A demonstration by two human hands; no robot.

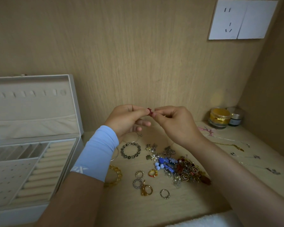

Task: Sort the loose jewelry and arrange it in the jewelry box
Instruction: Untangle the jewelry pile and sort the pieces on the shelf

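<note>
A small red earring [149,111] is held up over the wooden desk, pinched from both sides by my left hand [129,119] and my right hand [175,123]. Below them lies a tangled heap of loose jewelry [179,167] with blue beads, pearls and gold pieces. Several rings [145,184] lie in front of the heap. A dark beaded bracelet [130,151] and an amber bracelet [116,176] lie to its left. The open beige jewelry box [67,163] stands at the left, showing ring rolls, a perforated earring panel and small compartments.
Thin necklaces and chains [233,145] are spread over the right of the desk. Two cosmetic jars [220,117] stand in the back right corner. A white wall socket [241,19] sits on the wooden back panel. A white towel edge [203,221] lies at the front.
</note>
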